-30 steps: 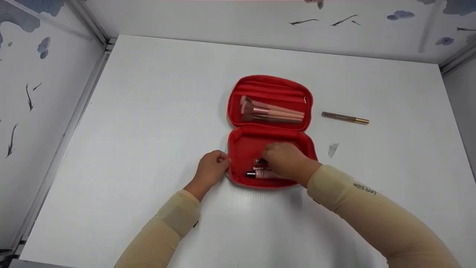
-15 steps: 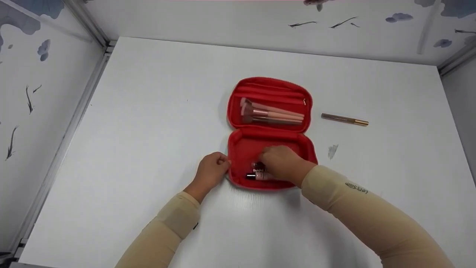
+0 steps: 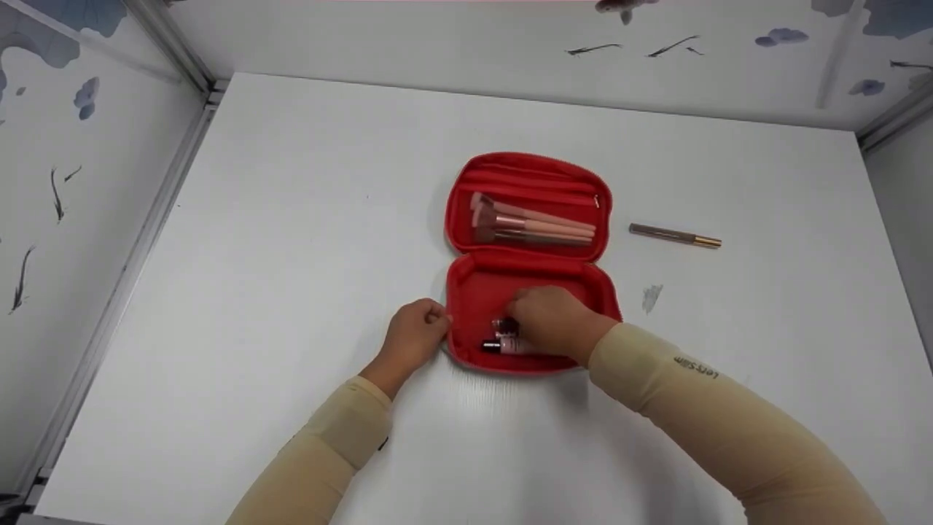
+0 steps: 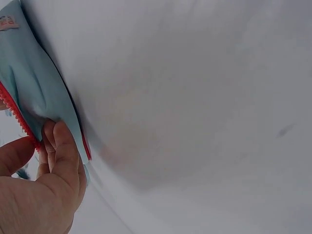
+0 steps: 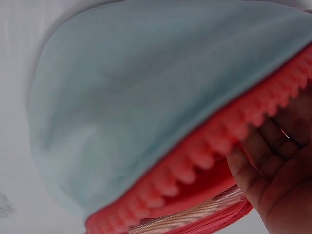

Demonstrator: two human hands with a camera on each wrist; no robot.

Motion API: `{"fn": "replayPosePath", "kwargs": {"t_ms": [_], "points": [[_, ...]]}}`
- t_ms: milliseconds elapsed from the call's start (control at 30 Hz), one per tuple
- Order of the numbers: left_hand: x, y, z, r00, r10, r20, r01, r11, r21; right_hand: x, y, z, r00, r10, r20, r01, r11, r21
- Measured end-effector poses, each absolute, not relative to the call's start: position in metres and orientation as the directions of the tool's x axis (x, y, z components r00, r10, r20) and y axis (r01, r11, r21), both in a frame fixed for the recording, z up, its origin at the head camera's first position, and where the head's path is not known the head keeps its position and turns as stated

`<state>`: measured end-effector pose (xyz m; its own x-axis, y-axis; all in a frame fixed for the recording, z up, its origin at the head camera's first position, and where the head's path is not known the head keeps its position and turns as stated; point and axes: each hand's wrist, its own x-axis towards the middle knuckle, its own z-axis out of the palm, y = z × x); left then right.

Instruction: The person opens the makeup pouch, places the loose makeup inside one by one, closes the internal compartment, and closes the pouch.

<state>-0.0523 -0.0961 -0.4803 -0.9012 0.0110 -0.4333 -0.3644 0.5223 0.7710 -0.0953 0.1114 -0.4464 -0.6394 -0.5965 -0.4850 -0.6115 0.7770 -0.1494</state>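
Observation:
In the head view a red-lined zip makeup bag (image 3: 525,275) lies unfolded on the table, pale blue outside in the wrist views. My left hand (image 3: 416,333) pinches the zip edge at its near left side between thumb and fingers. Reaching into the near half, my right hand (image 3: 555,321) has curled fingers at a small dark tube (image 3: 504,327), mostly hidden by the hand. Just below it lies a pale pink tube with a black cap (image 3: 503,346), partly covered by the same hand. Several makeup brushes (image 3: 536,224) lie in the far half.
A slim brown tube with a gold end (image 3: 675,235) lies on the white table (image 3: 306,189) right of the bag. A grey smudge (image 3: 652,297) marks the tabletop nearer to me. Patterned panels (image 3: 466,44) stand along the back and left sides.
My right hand has shifted slightly left inside the bag, and the small dark tube has come down closer to the pink one. The left hand keeps its grip on the edge.

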Motion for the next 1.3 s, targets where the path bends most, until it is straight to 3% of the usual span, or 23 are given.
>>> {"fn": "replayPosePath", "kwargs": {"t_ms": [667,1067,1300], "points": [[-0.053,-0.095,-0.482,-0.903,-0.007,-0.430,-0.370,0.521,0.769,-0.099,0.117,-0.441,-0.652,-0.594,-0.472,-0.602,0.783,-0.154],[-0.051,-0.094,-0.483,-0.889,-0.021,-0.458,-0.403,0.513,0.758,-0.095,0.149,-0.437,-0.721,-0.660,-0.213,-0.611,0.750,-0.256],[-0.052,-0.094,-0.484,-0.888,-0.031,-0.459,-0.412,0.500,0.762,-0.096,0.173,-0.435,-0.786,-0.616,-0.053,-0.577,0.762,-0.295]]}}
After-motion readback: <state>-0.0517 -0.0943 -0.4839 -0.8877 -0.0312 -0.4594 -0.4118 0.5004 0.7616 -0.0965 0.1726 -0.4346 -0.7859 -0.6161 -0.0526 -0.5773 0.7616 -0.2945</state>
